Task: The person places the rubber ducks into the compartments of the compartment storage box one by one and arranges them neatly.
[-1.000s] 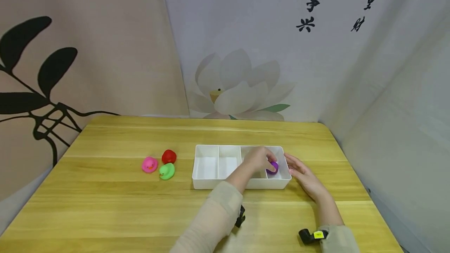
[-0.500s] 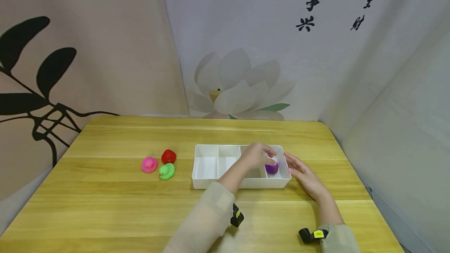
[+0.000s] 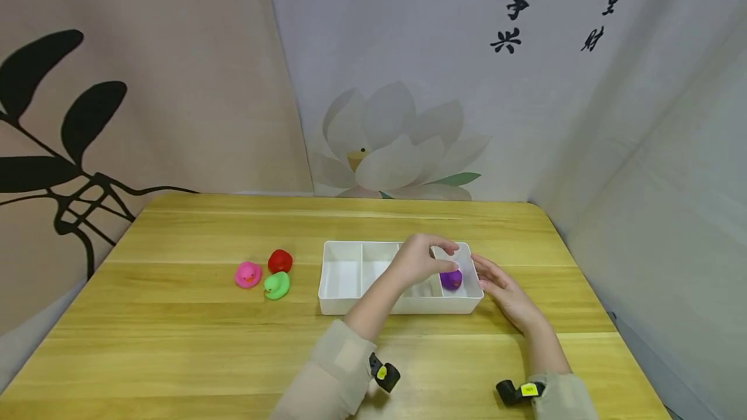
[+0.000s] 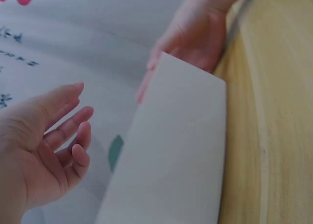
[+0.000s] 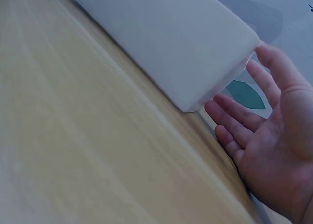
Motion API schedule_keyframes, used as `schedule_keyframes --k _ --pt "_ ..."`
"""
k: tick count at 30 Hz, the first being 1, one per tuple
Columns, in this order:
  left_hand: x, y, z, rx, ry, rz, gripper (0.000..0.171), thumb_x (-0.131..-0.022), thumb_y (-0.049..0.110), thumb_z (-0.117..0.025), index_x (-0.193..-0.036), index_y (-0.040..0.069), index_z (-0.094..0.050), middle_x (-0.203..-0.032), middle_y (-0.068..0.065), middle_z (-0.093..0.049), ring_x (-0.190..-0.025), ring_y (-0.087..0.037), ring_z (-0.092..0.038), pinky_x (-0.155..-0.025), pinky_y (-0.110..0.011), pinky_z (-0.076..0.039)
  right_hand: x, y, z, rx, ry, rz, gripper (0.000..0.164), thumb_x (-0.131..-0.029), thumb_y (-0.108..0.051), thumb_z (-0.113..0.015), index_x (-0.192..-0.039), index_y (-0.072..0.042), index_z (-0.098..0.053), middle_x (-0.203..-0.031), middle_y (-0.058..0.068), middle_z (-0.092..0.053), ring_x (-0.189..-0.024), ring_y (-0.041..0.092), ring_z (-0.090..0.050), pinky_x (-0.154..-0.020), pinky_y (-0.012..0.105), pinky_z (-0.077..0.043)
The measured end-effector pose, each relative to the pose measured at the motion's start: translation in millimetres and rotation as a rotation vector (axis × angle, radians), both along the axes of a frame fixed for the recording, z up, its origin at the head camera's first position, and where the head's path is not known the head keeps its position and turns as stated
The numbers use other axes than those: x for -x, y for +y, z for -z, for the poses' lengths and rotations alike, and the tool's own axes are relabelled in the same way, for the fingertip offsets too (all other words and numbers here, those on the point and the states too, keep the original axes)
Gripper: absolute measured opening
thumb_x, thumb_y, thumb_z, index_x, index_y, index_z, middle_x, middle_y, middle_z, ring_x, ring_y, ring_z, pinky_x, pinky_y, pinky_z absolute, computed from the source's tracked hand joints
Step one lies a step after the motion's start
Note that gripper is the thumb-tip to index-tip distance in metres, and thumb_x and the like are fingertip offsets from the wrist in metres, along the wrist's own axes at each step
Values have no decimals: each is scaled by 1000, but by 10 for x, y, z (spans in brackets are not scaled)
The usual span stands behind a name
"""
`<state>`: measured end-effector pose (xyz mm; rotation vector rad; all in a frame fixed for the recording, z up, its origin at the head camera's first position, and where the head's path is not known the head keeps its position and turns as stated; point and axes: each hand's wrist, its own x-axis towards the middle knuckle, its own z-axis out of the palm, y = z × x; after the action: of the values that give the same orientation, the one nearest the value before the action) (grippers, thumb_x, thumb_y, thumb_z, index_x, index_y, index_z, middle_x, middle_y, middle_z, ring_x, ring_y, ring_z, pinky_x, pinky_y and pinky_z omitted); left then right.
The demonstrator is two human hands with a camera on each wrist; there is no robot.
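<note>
A white box with compartments (image 3: 341, 305) stands on the wooden table. In its rightmost compartment lies a small purple toy (image 3: 451, 280), probably a rubber duck like the others, partly covered by a thumb in the head view. My left hand (image 3: 415, 261) hovers over the right half of the box, thumb and fingers spread apart with nothing between them; the left wrist view shows its loosely bent fingers (image 4: 73, 131). At the box's right end, my right hand (image 3: 513, 300) touches the end wall with relaxed fingers, its thumb at the corner in the right wrist view.
Left of the box, a pink duck (image 3: 248, 275), a green duck (image 3: 277, 286) and a red toy (image 3: 280, 261) sit close together on the table (image 3: 192, 342). A printed curtain (image 3: 397, 50) hangs behind the table's back edge.
My left hand has let go of the purple toy and risen a little up and to the left, its fingers parting. The right hand and the box have stayed in place.
</note>
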<state>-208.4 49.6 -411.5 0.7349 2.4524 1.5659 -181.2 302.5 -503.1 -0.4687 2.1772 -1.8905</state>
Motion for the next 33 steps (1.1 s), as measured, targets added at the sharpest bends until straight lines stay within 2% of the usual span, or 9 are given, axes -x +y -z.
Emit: schedule_keyframes --k 2,8,13,20,26,33 --pt "-59 -38 -41 -38 21 4 29 -80 17 -78 -108 9 -72 -96 6 -68 -66 -11 -54 -55 -24 -46 -1 -3 0 4 0 -2 52 -101 -9 -45 -150 -6 -27 -148 28 -29 -124 10 -43 -97 22 -36" --pt "-258 -157 -169 -137 71 4 28 -80 16 -79 -107 11 -73 -98 5 -69 -66 -12 -54 -52 -24 -45 -1 -1 -12 10 2 7 53 -101 -11 -47 -149 -5 -28 -146 29 -31 -122 10 -46 -96 22 -38" --pt "-435 -268 -251 -202 82 -19 27 -80 17 -80 -105 12 -74 -97 8 -69 -68 -11 -54 -51 -23 -42 1 5 6 4 -4 14 52 -101 -10 -47 -149 -6 -28 -146 29 -30 -123 9 -45 -96 20 -37" --pt "-651 -539 -323 -291 89 -66 25 -79 12 -80 -103 16 -74 -98 5 -69 -69 -12 -57 -62 -31 -48 15 18 61 5 13 20 52 -100 -9 -48 -149 -4 -29 -145 29 -32 -122 7 -46 -96 20 -37" --pt "-730 -849 -369 -308 111 -153 27 -78 14 -80 -104 18 -74 -96 9 -69 -71 -16 -57 -65 -32 -47 19 21 39 0 18 24 53 -100 -12 -49 -149 -5 -30 -146 25 -33 -123 6 -44 -96 19 -36" --pt "-768 -1255 -413 -315 157 -252 30 -78 8 -79 -108 10 -73 -97 -2 -69 -73 -19 -57 -65 -27 -45 20 10 37 5 -3 20 53 -100 -12 -49 -149 -5 -29 -147 27 -31 -123 6 -43 -97 20 -35"
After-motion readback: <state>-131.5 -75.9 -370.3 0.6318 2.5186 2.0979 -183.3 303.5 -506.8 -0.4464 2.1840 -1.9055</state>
